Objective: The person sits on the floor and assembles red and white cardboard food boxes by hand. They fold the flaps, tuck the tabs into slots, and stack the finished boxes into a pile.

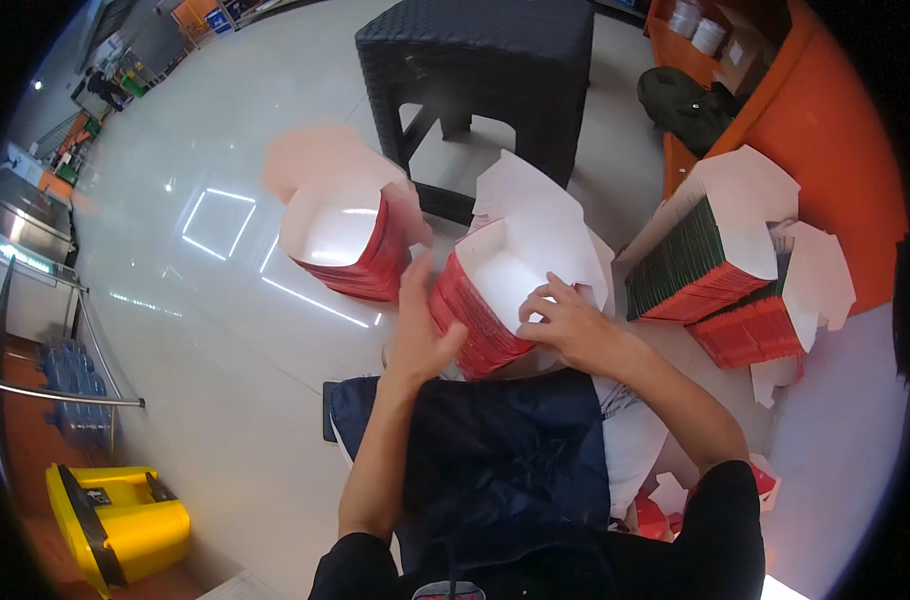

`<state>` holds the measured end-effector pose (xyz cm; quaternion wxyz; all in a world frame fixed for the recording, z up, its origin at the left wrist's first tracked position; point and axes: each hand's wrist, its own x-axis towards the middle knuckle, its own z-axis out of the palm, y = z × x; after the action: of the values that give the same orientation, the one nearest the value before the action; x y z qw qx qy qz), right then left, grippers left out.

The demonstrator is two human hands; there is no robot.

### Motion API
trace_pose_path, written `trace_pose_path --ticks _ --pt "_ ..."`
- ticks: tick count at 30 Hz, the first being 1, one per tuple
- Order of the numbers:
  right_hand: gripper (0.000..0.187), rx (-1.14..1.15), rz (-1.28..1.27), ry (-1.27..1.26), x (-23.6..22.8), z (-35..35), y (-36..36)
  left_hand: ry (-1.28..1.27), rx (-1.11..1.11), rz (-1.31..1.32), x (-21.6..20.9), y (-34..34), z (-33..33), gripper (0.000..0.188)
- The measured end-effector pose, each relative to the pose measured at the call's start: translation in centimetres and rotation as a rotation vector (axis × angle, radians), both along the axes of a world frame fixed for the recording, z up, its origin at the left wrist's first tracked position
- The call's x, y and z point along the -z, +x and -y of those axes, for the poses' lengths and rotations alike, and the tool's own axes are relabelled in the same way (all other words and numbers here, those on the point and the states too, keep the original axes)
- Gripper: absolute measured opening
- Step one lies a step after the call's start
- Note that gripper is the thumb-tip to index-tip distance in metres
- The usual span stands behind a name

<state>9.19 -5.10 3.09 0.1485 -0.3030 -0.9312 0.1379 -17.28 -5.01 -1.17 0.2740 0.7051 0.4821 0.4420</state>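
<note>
A stack of nested paper food boxes (480, 320), red outside and white inside, stands in front of my lap. My left hand (420, 330) is upright along its left side, fingers stretched and thumb apart. On the near right rim of the top box, my right hand (567, 325) has bent fingers pinching at the white paper; the fingertips are partly hidden. Just left of my left hand is another stack of red and white boxes (345, 235), its top flaps smeared by motion. My dark apron (505, 430) covers my lap.
At the right lie more nested boxes (700, 250) with dark green and red sides, beside an orange cabinet (815, 130). A black plastic stool (475, 60) stands ahead. A yellow bin (125, 530) is at the lower left. Loose red boxes (665, 505) lie by my right elbow.
</note>
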Motion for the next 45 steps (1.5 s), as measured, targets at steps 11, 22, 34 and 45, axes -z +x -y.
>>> trace_pose_path --ticks 11,22,34,45 --pt "0.018 -0.004 -0.156 0.053 2.2 -0.2 -1.6 0.306 0.184 -0.441 -2.8 3.7 2.0 0.069" --pt "0.038 0.353 -0.567 0.15 7.1 6.9 -3.3 0.306 0.341 -0.674 -3.8 0.9 0.3 0.021" --pt "0.057 0.359 -0.463 0.114 6.8 1.6 -4.4 0.332 0.211 -0.599 -3.1 -1.9 0.5 0.024" --pt "0.017 0.188 -0.572 -0.153 7.1 2.0 -4.5 0.368 0.135 -0.618 -2.2 -1.0 1.7 0.021"
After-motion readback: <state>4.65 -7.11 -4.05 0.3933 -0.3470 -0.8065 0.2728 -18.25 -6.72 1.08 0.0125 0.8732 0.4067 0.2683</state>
